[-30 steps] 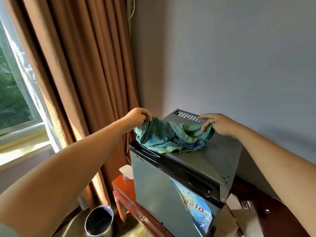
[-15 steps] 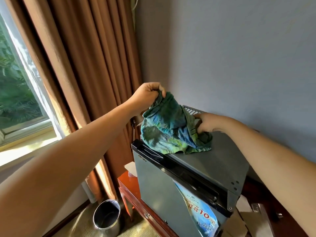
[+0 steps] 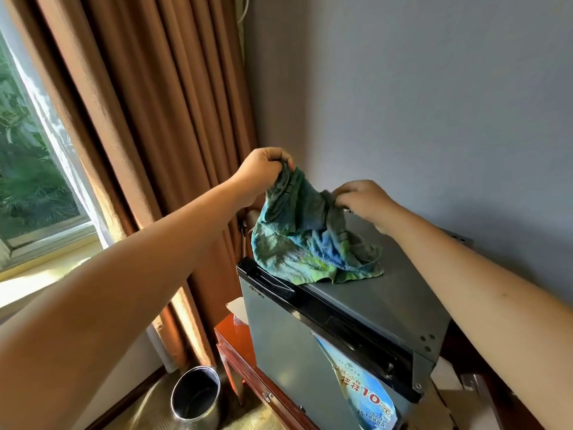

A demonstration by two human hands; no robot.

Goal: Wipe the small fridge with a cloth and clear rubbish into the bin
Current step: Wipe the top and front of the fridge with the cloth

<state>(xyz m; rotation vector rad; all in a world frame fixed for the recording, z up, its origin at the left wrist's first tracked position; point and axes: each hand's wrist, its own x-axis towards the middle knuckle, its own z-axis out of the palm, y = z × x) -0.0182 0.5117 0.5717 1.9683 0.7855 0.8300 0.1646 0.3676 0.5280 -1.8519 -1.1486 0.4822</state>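
Head view, near floor: a round metal bin (image 3: 195, 395) stands on the floor at lower left, mouth up, just left of a red-brown wooden table (image 3: 231, 338).
Fridge: the small grey fridge (image 3: 313, 361) sits on that table, its black door trim along the near top edge; a blue printed leaflet (image 3: 362, 389) is stuck on the door front at lower right.
Cloth: a blue-green mottled cloth (image 3: 305, 240) is partly lifted off the fridge top, its lower hem trailing on the lid near the front left corner.
Left hand: the left hand (image 3: 263, 170) is curled tight, pinching the cloth's upper left corner, raised above the fridge.
Right hand: the right hand (image 3: 361, 198) is to the right and a little lower, fingers bent and gripping the cloth's other top edge over the far part of the lid.
Far left: brown curtain (image 3: 148, 119) hangs behind the left arm, with a window (image 3: 28, 169) beyond it.
Far right: plain grey wall (image 3: 418, 103).
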